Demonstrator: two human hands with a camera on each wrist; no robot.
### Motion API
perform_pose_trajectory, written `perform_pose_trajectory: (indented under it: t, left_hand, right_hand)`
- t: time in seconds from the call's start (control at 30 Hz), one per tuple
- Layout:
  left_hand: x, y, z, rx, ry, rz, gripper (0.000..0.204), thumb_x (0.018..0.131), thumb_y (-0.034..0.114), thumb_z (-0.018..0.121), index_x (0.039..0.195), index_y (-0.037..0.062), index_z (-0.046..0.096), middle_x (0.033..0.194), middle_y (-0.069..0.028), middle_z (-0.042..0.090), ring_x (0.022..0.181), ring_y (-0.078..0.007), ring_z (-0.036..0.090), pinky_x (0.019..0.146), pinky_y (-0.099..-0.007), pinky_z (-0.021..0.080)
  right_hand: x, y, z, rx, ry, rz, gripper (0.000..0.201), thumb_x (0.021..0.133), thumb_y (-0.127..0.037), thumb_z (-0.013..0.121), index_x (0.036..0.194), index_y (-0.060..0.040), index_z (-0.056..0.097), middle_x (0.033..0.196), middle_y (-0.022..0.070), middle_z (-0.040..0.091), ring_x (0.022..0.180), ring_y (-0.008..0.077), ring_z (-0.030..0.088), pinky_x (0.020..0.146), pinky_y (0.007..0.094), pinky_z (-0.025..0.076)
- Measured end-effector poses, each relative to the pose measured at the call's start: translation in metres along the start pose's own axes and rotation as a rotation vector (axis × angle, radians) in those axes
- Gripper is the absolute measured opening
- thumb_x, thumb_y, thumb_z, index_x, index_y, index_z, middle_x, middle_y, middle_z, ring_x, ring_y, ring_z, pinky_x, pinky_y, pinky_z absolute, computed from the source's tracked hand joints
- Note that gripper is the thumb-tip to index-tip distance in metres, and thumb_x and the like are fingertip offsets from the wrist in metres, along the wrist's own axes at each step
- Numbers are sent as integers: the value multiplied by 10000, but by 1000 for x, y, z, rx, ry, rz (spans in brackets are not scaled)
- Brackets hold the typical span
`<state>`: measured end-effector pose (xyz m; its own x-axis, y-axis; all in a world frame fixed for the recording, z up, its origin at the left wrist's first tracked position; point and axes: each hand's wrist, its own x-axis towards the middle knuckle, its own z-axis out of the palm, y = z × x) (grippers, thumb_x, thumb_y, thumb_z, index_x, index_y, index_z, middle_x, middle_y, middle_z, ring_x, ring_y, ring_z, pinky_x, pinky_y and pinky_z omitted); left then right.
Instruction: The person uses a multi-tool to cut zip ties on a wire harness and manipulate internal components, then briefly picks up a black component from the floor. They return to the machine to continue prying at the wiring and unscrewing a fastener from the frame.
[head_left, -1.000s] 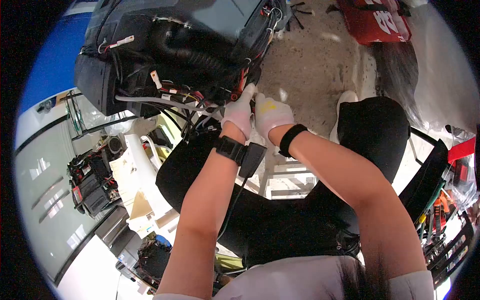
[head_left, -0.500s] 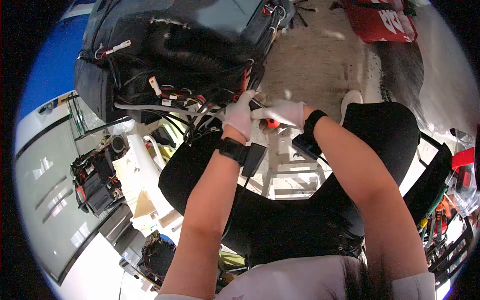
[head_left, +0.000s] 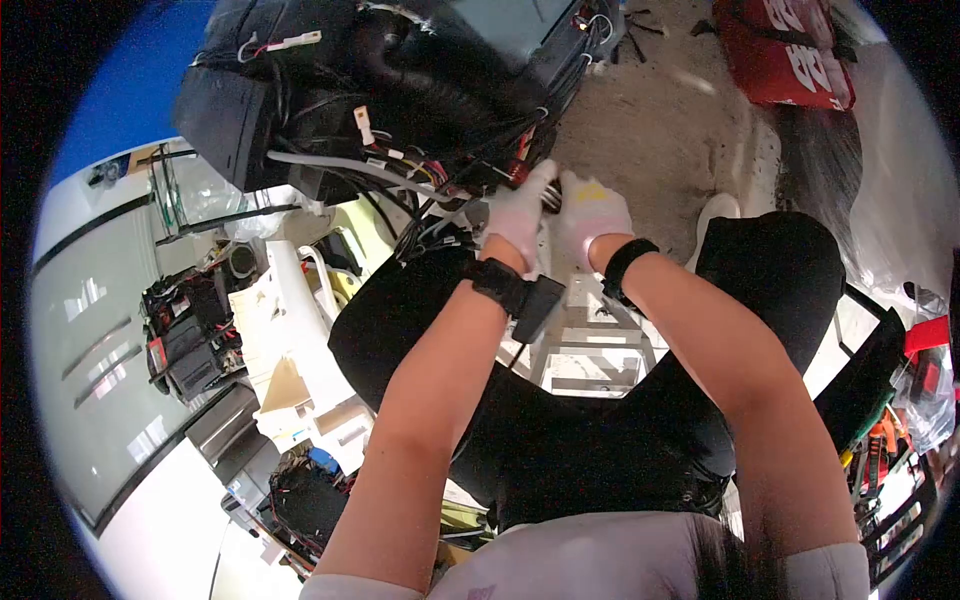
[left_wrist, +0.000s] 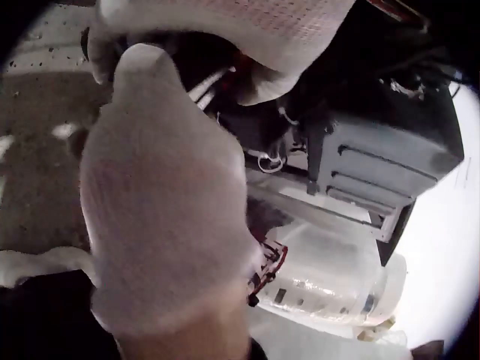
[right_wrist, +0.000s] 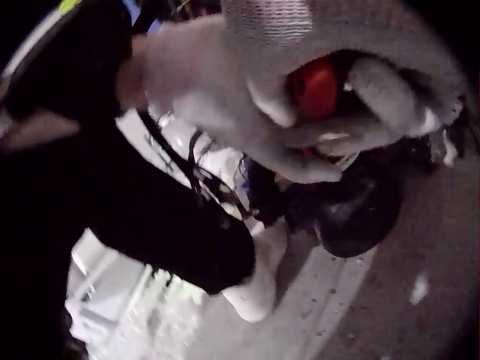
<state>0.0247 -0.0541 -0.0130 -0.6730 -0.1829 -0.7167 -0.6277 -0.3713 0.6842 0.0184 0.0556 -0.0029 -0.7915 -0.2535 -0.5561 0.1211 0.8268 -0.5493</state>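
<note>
Under the wiring (head_left: pixel 420 165), right hand (head_left: pixel 592 215) fingers around a half-hidden red-handled tool (right_wrist: pixel 315 86); left hand (head_left: pixel 520 215) fingers' state unclear.

Two gloved hands are seen, the left hand (head_left: pixel 520 213) and the right hand (head_left: pixel 590 215). One red-handled tool (right_wrist: pixel 315 88) is held. One black wired housing (head_left: pixel 380 90), one red bag (head_left: pixel 790 55) and one white shoe (head_left: pixel 718 215) are counted.

Red-handled tool (right_wrist: pixel 313 87) gripped upright at the black unit's tangled wire bundle (head_left: pixel 440 175)
</note>
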Motion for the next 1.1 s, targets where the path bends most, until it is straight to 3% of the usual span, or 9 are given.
perform_pose_trajectory:
  t: [0.07,0.1,0.23,0.3,0.5,0.73,0.9,1.03,1.1]
  left_hand:
    - [-18,15,17,614,275,90,560,778,388,697,1102,-56,589,1087,-166,614,1028,-258,563,922,-347,407]
    - [-29,24,24,612,296,57,802,710,546,712,1123,-122,552,1070,-157,610,931,-222,562,825,-309,430]
    - [9,7,5,590,319,-8,754,738,546,670,1071,-122,568,938,-146,626,765,-216,560,702,-321,453]
    - [4,14,4,550,279,-57,763,736,526,667,1096,-138,556,1027,-188,617,882,-255,574,776,-342,445]
    - [20,2,-8,470,212,-88,716,735,470,663,1089,-144,567,1064,-212,626,942,-275,585,853,-354,427]
    - [7,7,-6,195,40,-138,466,770,358,673,955,-67,627,931,-127,632,802,-188,586,721,-321,454]
    - [19,-13,-8,-187,-65,-49,511,781,379,671,1036,-57,598,966,-119,627,806,-188,592,708,-318,470]
    - [-10,14,7,523,104,54,708,780,517,630,1173,-66,544,1101,-175,609,915,-239,594,788,-344,470]
    - [-9,13,7,593,93,79,431,856,229,528,1252,64,488,1054,-223,600,925,-308,595,817,-374,460]
  right_hand:
    - [10,12,13,-100,95,-58,553,768,-362,627,1159,2,482,977,209,653,920,334,639,896,433,436]
    - [9,12,14,-98,94,-56,553,768,-362,627,1159,2,482,977,209,653,920,334,639,896,433,436]
    - [0,7,-6,-79,30,-94,489,767,-370,635,1079,-10,527,942,200,658,885,331,644,854,432,452]
    - [-1,8,-18,-56,-45,-106,490,765,-371,642,1078,-6,545,924,195,662,860,320,653,823,421,468]
    - [22,45,-3,831,-560,27,485,700,-473,699,838,-8,679,702,74,650,617,132,618,594,276,495]
    - [27,32,-12,645,-654,-11,443,706,-429,692,831,-5,673,692,74,646,588,146,605,579,282,491]
    - [-3,9,-12,71,-104,-86,391,760,-332,644,1007,-33,593,891,211,644,855,357,625,714,419,499]
    - [-10,6,-4,-149,137,-116,356,804,-326,605,1013,-45,537,960,207,625,950,378,594,784,446,479]
    - [-12,1,-10,-179,138,-117,373,813,-342,595,1028,-42,539,960,210,629,937,384,598,780,446,480]
